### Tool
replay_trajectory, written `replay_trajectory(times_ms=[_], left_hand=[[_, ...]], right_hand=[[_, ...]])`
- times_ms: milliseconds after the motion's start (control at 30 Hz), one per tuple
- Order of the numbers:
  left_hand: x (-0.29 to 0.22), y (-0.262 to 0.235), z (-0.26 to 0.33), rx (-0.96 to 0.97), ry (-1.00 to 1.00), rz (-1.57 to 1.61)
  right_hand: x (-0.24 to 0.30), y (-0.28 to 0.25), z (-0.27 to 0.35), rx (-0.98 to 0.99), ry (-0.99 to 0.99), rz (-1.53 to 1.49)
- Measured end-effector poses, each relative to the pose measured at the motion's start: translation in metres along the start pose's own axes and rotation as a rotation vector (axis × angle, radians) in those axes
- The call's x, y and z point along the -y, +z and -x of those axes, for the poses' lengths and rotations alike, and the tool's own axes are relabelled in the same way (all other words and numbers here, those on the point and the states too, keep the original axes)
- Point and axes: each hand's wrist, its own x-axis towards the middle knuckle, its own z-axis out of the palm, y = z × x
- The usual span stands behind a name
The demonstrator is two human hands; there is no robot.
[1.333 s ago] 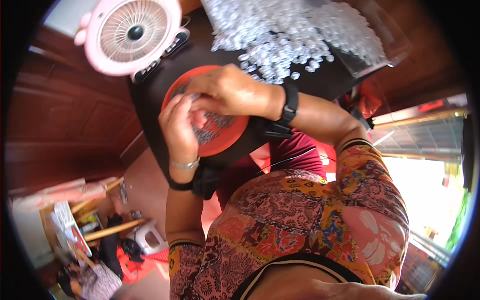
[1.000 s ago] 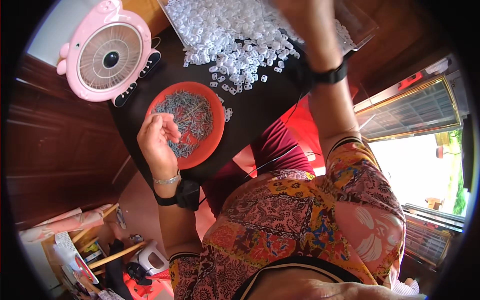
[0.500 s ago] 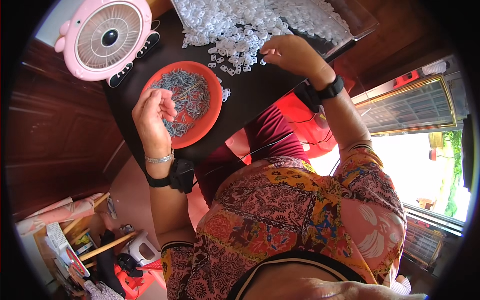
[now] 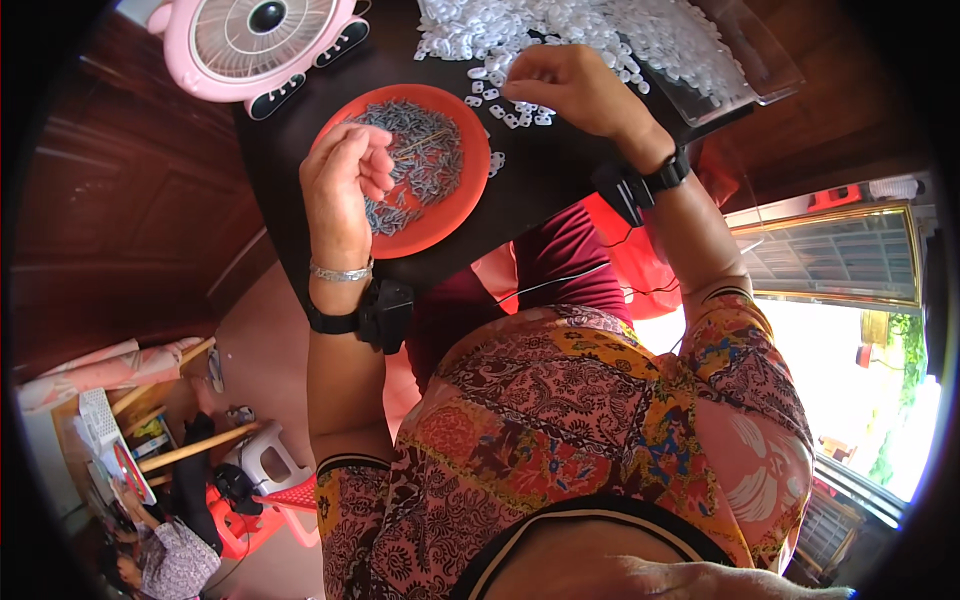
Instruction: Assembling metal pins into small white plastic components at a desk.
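My left hand is over the left rim of a round orange-red plate, palm turned inward and fingers curled; whatever they hold is hidden. Many small grey screw-like pieces lie in the plate, with thin tan sticks across them. My right hand hovers at the near edge of a heap of small white plastic pieces, each with holes. Its fingers bend in toward the thumb, and I cannot make out anything between them. Several loose white pieces lie just beneath it.
A pink fan stands at the far left of the black table. A clear tray with more white pieces is at the far right. Another person is at the lower left, near a red plastic stool.
The view has shifted, so the table appears farther up and right. Against the table, my right hand has moved left over the white pieces, nearer the plate. My left hand stays at the plate.
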Motion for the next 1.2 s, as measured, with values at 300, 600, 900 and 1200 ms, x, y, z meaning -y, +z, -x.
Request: replay_trajectory(times_ms=[300,600,900,1200], left_hand=[[0.005,0.001,-0.004,0.023,0.042,0.035],[0.007,-0.004,-0.005,-0.045,0.036,0.092],[0.005,-0.017,-0.010,-0.196,0.073,0.166],[0.005,-0.017,-0.010,-0.212,0.043,0.115]], right_hand=[[0.058,0.070,-0.057,0.063,-0.194,-0.300],[0.054,0.085,-0.057,0.036,-0.346,-0.316],[0.046,0.090,-0.046,0.293,-0.558,0.062],[0.046,0.109,-0.037,0.383,-0.621,0.346]])
